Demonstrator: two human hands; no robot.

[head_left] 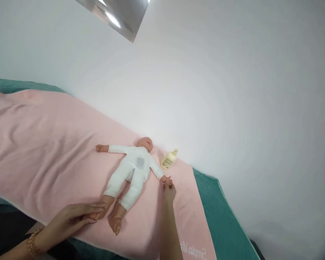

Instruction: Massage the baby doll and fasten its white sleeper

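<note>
A baby doll (pixel 137 162) in white clothing lies on its back on a pink towel (pixel 62 144), head toward the wall and bare feet toward me. My left hand (pixel 73 218), with a beaded bracelet at the wrist, holds the doll's foot on the left between thumb and fingers. The doll's hand on the right is pinched in the fingertips of my right hand (pixel 169 189). Just beyond that arm stands a pale yellow pump bottle (pixel 169 159) with dark print on its side. The doll's other arm stretches out to the left, untouched.
Green cloth (pixel 219 206) shows under the towel at the right end and along the back left. A white wall (pixel 219 90) rises behind the surface. High on it is a shiny metallic panel (pixel 124 18). Mirrored-looking lettering (pixel 193 251) marks the towel's near right corner.
</note>
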